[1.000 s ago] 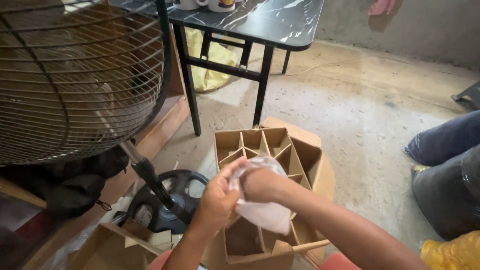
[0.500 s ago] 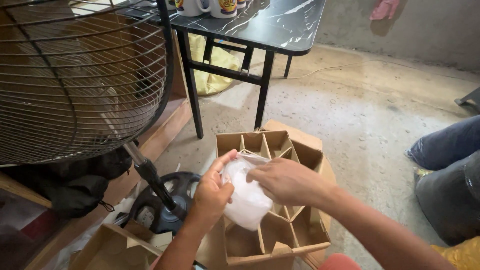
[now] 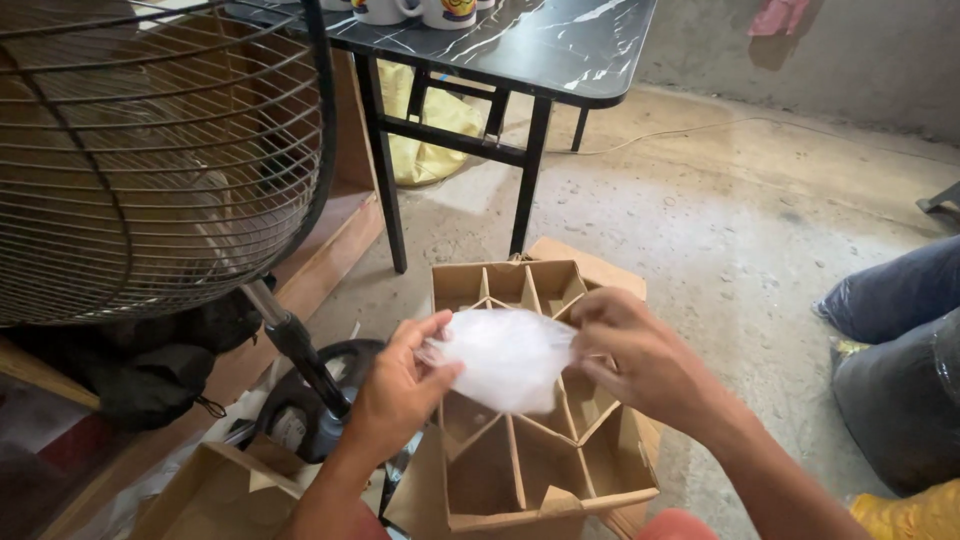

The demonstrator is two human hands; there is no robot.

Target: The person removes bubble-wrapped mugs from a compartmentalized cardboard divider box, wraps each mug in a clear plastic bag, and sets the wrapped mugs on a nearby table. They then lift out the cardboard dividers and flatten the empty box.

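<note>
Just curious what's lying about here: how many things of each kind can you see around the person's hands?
Clear plastic bags, held between the left hand and the right hand: 1
Cardboard boxes: 2, one with dividers, one small open one
Standing fans: 1
Black tables: 1
White mugs on the table: at least 2
Total: at least 7
</note>
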